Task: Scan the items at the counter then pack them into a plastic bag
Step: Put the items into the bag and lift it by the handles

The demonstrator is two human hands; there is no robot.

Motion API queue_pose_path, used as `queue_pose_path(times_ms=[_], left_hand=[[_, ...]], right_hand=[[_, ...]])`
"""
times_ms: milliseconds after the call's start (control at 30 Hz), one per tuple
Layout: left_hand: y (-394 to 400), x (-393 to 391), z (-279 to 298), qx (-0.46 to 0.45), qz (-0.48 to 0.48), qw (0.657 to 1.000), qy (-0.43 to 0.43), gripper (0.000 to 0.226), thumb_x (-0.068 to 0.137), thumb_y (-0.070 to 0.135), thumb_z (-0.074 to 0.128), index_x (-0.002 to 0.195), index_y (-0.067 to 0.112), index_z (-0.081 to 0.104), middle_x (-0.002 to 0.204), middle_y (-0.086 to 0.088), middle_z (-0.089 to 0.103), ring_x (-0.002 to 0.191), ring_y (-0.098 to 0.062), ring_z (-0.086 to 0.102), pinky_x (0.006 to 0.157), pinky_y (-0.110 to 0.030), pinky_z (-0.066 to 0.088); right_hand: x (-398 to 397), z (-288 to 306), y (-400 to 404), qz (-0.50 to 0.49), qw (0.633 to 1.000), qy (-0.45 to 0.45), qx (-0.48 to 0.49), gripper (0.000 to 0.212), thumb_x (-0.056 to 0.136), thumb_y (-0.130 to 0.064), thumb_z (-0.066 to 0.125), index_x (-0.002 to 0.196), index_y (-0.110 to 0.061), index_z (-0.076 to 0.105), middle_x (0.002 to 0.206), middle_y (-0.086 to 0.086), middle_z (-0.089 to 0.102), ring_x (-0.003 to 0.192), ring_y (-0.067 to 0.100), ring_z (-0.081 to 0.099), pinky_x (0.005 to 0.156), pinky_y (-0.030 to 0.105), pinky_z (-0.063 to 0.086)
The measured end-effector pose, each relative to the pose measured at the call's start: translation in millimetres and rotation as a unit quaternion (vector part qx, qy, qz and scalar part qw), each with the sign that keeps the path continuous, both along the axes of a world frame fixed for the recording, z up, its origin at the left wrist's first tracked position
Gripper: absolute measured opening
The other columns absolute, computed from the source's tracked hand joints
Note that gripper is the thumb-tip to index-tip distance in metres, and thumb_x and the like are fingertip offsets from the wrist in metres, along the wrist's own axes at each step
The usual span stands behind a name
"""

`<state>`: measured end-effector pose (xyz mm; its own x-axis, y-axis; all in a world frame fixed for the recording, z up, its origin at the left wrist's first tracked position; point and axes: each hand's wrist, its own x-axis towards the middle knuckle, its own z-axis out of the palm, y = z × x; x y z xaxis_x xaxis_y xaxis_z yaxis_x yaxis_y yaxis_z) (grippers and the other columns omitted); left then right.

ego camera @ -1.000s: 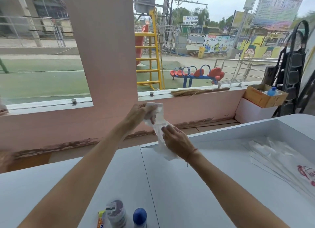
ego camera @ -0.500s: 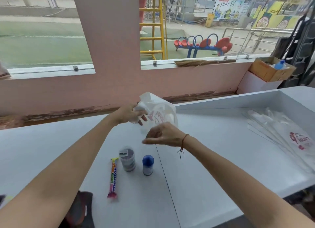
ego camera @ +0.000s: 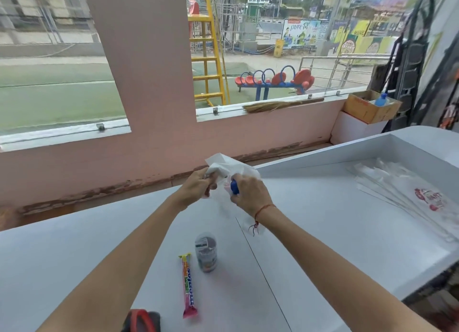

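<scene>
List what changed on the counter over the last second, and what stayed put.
The blue-capped bottle left its spot beside the clear jar: the right hand picked it up and now holds it at the mouth of the plastic bag. The left hand kept its grip on the bag, which went from bunched to opened. The jar, the candy roll and the stack of spare bags stayed put.

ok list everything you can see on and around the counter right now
plastic bag: 1, white, held up over the counter
blue-capped bottle: 1, at the bag's mouth
candy roll: 1, multicolour, lying flat, near centre
clear jar: 1, upright, right of the roll
spare bags: stack, white with red print, recessed tray, right
cardboard box: 1, brown, far right
broom: 1, on the sill
left hand: grips the bag
right hand: holds the bottle
</scene>
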<state>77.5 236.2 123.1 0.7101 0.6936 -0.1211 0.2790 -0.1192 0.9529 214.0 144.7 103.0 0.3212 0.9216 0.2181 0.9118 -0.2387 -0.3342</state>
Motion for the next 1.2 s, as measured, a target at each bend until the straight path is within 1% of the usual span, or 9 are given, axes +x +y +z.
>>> queue_pose_path(times_ms=[133, 233, 300, 367, 433, 733, 933, 1067, 1200], left_hand=[[5, -7, 0, -0.041, -0.012, 0.999, -0.007, 0.03, 0.098, 0.018, 0.04, 0.117, 0.0, 0.055, 0.064, 0.002, 0.038, 0.046, -0.001, 0.039, 0.047, -0.015, 0.033], [7, -17, -8, -0.049, 0.006, 0.999, -0.017, 0.025, 0.098, 0.017, 0.041, 0.112, 0.004, 0.057, 0.065, 0.001, 0.039, 0.046, -0.002, 0.039, 0.046, -0.017, 0.032], [7, -21, -12, -0.038, 0.021, 0.999, -0.023, 0.019, 0.098, 0.017, 0.041, 0.105, 0.014, 0.058, 0.066, -0.001, 0.043, 0.049, -0.005, 0.04, 0.05, -0.019, 0.033], [5, -24, -15, -0.037, 0.026, 0.999, -0.016, 0.019, 0.098, 0.017, 0.04, 0.105, 0.019, 0.058, 0.065, -0.002, 0.046, 0.055, -0.01, 0.037, 0.052, -0.022, 0.033], [4, -24, -16, -0.042, 0.022, 0.999, -0.015, 0.019, 0.098, 0.017, 0.04, 0.103, 0.021, 0.058, 0.064, -0.002, 0.045, 0.056, -0.012, 0.035, 0.051, -0.023, 0.031], [5, -35, -26, -0.04, 0.032, 0.998, -0.039, 0.026, 0.097, 0.016, 0.042, 0.083, 0.026, 0.061, 0.064, 0.0, 0.045, 0.054, -0.009, 0.041, 0.053, -0.024, 0.032], [2, -32, -22, -0.077, 0.056, 0.994, -0.057, 0.032, 0.096, 0.012, 0.041, 0.077, 0.03, 0.06, 0.062, 0.002, 0.04, 0.055, -0.01, 0.038, 0.05, -0.022, 0.03], [1, -36, -27, -0.081, 0.058, 0.993, -0.06, 0.033, 0.097, 0.018, 0.042, 0.073, 0.03, 0.061, 0.061, 0.001, 0.041, 0.053, -0.009, 0.037, 0.05, -0.022, 0.031], [2, -36, -28, -0.078, 0.066, 0.994, -0.041, 0.032, 0.098, 0.018, 0.041, 0.074, 0.029, 0.059, 0.062, 0.0, 0.04, 0.048, -0.006, 0.037, 0.051, -0.023, 0.029]], right_hand=[[4, -22, 25, -0.049, 0.975, -0.05, -0.211, 0.052, 0.095, -0.009, 0.042, 0.145, -0.006, 0.026, 0.151, 0.023, 0.028, 0.128, 0.037, 0.046, 0.102, 0.041, 0.041], [-16, -13, 16, -0.025, 0.985, -0.141, -0.094, 0.037, 0.096, -0.011, 0.043, 0.131, -0.001, 0.048, 0.136, 0.024, 0.046, 0.118, 0.039, 0.051, 0.095, 0.043, 0.046], [-39, -5, 0, 0.096, 0.994, -0.056, -0.025, 0.029, 0.095, -0.026, 0.051, 0.108, -0.005, 0.065, 0.114, 0.017, 0.061, 0.1, 0.032, 0.059, 0.082, 0.041, 0.05], [-63, 0, -19, 0.229, 0.957, 0.053, -0.172, 0.04, 0.084, -0.047, 0.062, 0.11, -0.017, 0.065, 0.111, 0.01, 0.063, 0.096, 0.024, 0.06, 0.082, 0.037, 0.05], [-76, -7, -29, 0.279, 0.916, 0.009, -0.289, 0.054, 0.073, -0.049, 0.074, 0.119, -0.027, 0.057, 0.115, 0.007, 0.061, 0.101, 0.023, 0.056, 0.087, 0.037, 0.046], [-36, 11, -18, 0.054, 0.993, 0.097, 0.046, 0.036, 0.066, -0.028, 0.074, 0.1, -0.023, 0.062, 0.093, 0.006, 0.065, 0.081, 0.022, 0.058, 0.066, 0.026, 0.043], [-27, -26, 25, -0.01, 0.991, -0.007, -0.135, 0.042, 0.088, -0.01, 0.055, 0.129, -0.017, 0.052, 0.14, 0.02, 0.037, 0.123, 0.039, 0.045, 0.106, 0.039, 0.04], [-56, -30, 15, -0.046, 0.984, -0.173, -0.012, 0.021, 0.077, -0.009, 0.068, 0.097, -0.011, 0.069, 0.111, 0.013, 0.062, 0.1, 0.03, 0.059, 0.074, 0.037, 0.058], [-115, -43, -17, 0.078, 0.972, 0.004, -0.222, 0.042, 0.081, -0.044, 0.064, 0.081, -0.003, 0.058, 0.091, 0.016, 0.065, 0.082, 0.032, 0.059, 0.068, 0.035, 0.046]])
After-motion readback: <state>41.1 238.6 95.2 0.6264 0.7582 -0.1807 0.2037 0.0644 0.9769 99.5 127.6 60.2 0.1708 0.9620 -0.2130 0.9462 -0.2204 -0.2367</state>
